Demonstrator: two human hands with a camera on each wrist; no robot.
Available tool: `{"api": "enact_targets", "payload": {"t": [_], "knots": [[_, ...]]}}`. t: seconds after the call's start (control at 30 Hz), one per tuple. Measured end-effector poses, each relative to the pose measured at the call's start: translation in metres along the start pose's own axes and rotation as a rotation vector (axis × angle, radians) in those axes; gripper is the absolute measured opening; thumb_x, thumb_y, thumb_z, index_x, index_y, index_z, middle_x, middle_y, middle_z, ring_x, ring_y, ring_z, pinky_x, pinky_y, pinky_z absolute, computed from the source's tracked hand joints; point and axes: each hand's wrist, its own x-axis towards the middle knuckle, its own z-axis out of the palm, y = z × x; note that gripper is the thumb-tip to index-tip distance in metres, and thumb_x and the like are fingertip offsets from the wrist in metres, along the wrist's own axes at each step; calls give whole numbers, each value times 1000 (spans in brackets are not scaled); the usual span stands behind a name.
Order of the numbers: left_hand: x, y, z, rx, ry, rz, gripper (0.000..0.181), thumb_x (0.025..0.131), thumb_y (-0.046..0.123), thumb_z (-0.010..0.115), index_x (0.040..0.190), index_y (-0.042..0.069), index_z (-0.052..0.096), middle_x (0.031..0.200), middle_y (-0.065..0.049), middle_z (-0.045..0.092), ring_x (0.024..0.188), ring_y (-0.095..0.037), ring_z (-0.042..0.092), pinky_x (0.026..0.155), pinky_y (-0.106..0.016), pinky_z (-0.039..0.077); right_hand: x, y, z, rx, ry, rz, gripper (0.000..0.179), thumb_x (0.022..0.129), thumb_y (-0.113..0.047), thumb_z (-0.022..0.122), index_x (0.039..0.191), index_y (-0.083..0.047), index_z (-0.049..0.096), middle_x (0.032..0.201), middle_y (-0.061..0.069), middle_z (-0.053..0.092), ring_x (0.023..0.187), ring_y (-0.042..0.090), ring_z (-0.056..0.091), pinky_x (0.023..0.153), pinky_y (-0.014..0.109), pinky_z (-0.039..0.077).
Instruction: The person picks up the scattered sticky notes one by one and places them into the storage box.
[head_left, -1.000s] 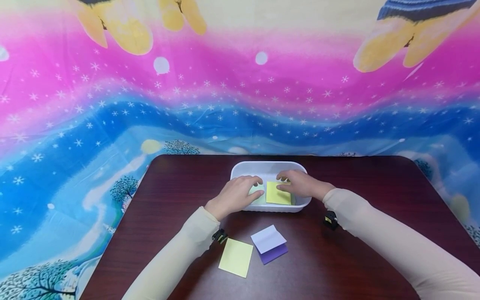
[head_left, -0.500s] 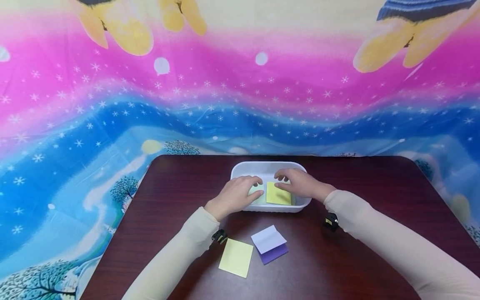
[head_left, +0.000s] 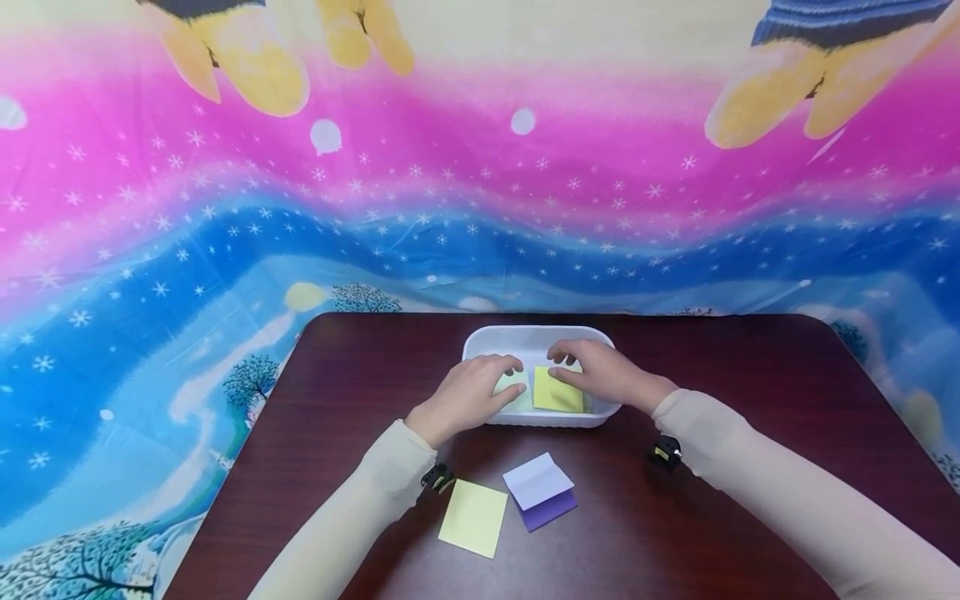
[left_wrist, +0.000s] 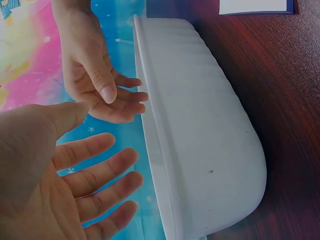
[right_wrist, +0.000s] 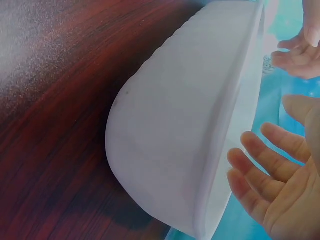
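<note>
A white plastic basin [head_left: 555, 421] stands near the far edge of the table. Over its left part my left hand [head_left: 467, 393] hovers with loosely bent fingers and nothing in its grasp. A pale green sticky-note pad [head_left: 517, 406] lies in the basin, partly hidden by that hand. Beside it lies a bright yellow sticky-note pad [head_left: 558, 398]. My right hand [head_left: 600, 367] is above the yellow pad's right side, likewise holding nothing. Both wrist views show relaxed, spread fingers, the left hand [left_wrist: 75, 175] and right hand [right_wrist: 280, 185] by the basin's rim.
On the dark wood table [head_left: 360, 383], nearer the person, lie a pale yellow sticky-note pad [head_left: 474, 518] and a purple pad [head_left: 552, 510] with a raised lilac sheet [head_left: 536, 481]. A colourful patterned cloth [head_left: 480, 167] hangs behind the table.
My right hand has shifted slightly left over the basin. My left hand stays almost where it was, and the pads have not moved. The head view has tilted a little.
</note>
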Motion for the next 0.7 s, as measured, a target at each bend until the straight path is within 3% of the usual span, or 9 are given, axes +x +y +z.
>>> {"api": "enact_targets", "payload": {"t": [0.7], "knots": [[-16,6,-2,17,29,42,38,100,37,62,132,17,64,122,-1,73,114,-17,68,97,-38,55,-25,-26,-2,-18,49,-24,36,98,-27,67,127,-5,67,120,12,72,111,28,67,98,49,54]]}}
